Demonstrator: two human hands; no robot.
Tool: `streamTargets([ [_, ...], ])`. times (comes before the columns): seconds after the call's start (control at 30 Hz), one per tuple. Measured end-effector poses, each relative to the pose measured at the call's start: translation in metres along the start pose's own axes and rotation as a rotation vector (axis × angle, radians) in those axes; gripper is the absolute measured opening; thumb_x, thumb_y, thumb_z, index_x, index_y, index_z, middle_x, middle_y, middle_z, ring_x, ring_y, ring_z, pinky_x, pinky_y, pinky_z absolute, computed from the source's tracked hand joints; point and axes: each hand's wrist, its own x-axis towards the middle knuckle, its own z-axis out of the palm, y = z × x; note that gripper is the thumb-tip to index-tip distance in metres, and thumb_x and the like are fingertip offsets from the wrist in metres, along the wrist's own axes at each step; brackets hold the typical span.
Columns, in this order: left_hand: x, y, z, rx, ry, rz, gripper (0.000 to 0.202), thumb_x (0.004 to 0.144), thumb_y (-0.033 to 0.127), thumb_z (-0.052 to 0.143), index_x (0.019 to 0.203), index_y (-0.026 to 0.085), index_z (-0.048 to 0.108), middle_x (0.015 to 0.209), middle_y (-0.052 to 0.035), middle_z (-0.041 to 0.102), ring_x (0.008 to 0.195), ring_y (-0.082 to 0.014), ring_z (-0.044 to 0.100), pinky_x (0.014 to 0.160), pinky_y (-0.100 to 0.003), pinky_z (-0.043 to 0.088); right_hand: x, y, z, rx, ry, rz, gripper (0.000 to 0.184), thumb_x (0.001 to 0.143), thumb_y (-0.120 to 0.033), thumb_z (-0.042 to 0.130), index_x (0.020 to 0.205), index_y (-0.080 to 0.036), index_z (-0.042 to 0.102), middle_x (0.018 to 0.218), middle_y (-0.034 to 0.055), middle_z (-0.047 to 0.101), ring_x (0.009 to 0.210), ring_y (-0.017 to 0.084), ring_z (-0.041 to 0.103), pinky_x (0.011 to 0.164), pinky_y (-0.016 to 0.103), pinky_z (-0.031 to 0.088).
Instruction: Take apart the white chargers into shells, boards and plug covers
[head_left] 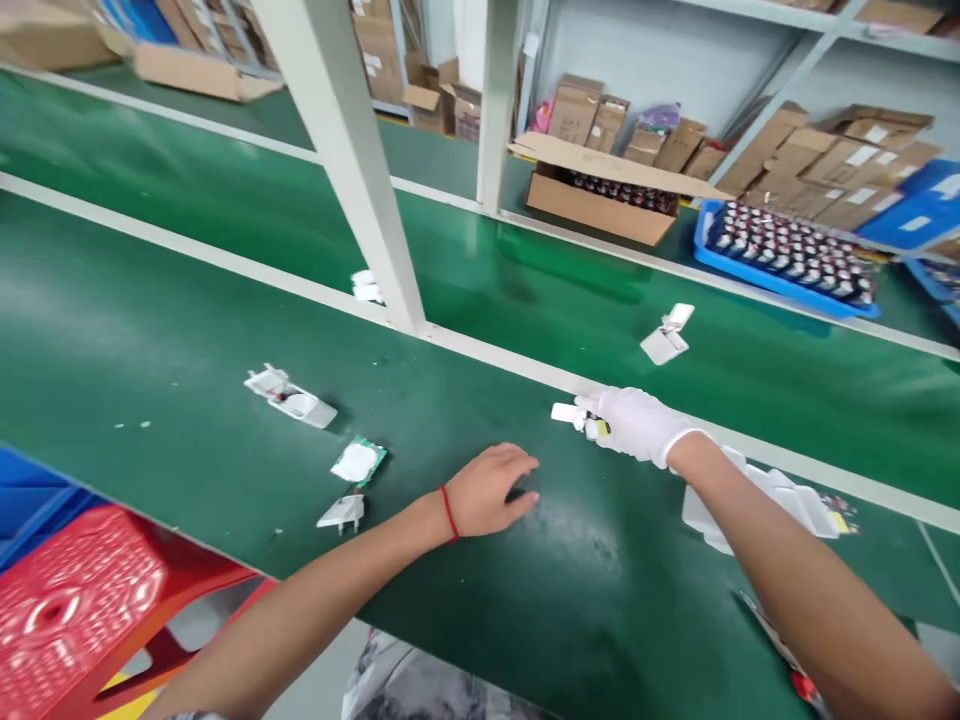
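My left hand (491, 490), bare and with a red string on the wrist, hovers over the green bench with its thumb and fingers apart and nothing between them. In a white glove, my right hand (637, 425) grips a white plastic housing (568, 413) with a small yellow component showing at the fingertips. To the left lies an opened white plug housing (300, 405). Nearer me are a green circuit board (360, 460) with a white disc and a white plug piece (343, 512) with metal prongs. Several white plastic shells (772, 500) sit partly behind my right forearm.
Beyond the bench's pale rail runs a green belt (510, 280) carrying an opened white housing (666, 342). A slanted white post (352, 150) rises from the rail. Farther back stand a blue tray (787, 290) of small parts and a cardboard box (600, 215). A red stool (82, 600) is lower left.
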Motion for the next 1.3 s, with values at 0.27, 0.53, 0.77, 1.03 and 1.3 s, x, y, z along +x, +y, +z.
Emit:
streamTargets([
  [0.27, 0.034, 0.032, -0.007, 0.13, -0.106, -0.09, 0.03, 0.083, 0.04, 0.065, 0.102, 0.016, 0.063, 0.1, -0.0099, 0.07, 0.096, -0.028, 0.066, 0.085, -0.042, 0.053, -0.08, 0.02, 0.003, 0.77, 0.524, 0.122, 0.061, 0.079, -0.039, 0.062, 0.137, -0.022, 0.049, 0.104, 0.0059, 0.07, 0.083, 0.02, 0.066, 0.069, 0.036, 0.054],
  [0.53, 0.143, 0.056, 0.084, 0.091, -0.02, -0.022, 0.087, 0.071, 0.039, 0.08, 0.139, 0.01, 0.035, 0.147, -0.0244, 0.04, 0.14, -0.0417, 0.032, 0.111, -0.059, 0.027, -0.173, 0.005, 0.03, 1.769, 0.967, 0.141, 0.051, 0.066, -0.044, 0.075, 0.113, -0.028, 0.065, 0.108, 0.0052, 0.068, 0.102, 0.028, 0.066, 0.096, 0.053, 0.051],
  [0.77, 0.156, 0.052, 0.087, 0.068, 0.062, 0.019, 0.044, 0.083, 0.017, 0.061, 0.125, 0.009, 0.049, 0.126, -0.0195, 0.053, 0.123, -0.03, 0.052, 0.107, -0.044, 0.04, -0.198, -0.012, 0.051, 1.824, 0.992, 0.17, 0.056, 0.067, -0.042, 0.075, 0.12, -0.029, 0.06, 0.127, 0.0058, 0.062, 0.113, 0.027, 0.061, 0.106, 0.055, 0.045],
  [1.03, 0.049, 0.03, 0.015, 0.03, -0.001, 0.107, 0.064, 0.075, 0.02, 0.064, 0.135, 0.015, 0.042, 0.121, -0.0127, 0.05, 0.114, -0.0284, 0.052, 0.099, -0.045, 0.049, -0.161, -0.042, 0.068, 1.936, 0.83, 0.144, 0.061, 0.064, -0.033, 0.082, 0.12, -0.035, 0.06, 0.128, 0.0049, 0.061, 0.122, 0.029, 0.056, 0.106, 0.062, 0.041],
  [1.3, 0.003, 0.003, 0.019, -0.149, -0.011, 0.023, 0.071, 0.078, 0.031, 0.074, 0.137, 0.02, 0.035, 0.135, -0.0139, 0.05, 0.127, -0.0296, 0.047, 0.107, -0.05, 0.044, -0.121, -0.068, 0.069, 1.854, 0.585, 0.04, 0.09, 0.065, -0.024, 0.083, 0.142, -0.034, 0.037, 0.114, 0.0055, 0.066, 0.109, 0.029, 0.065, 0.096, 0.054, 0.051],
])
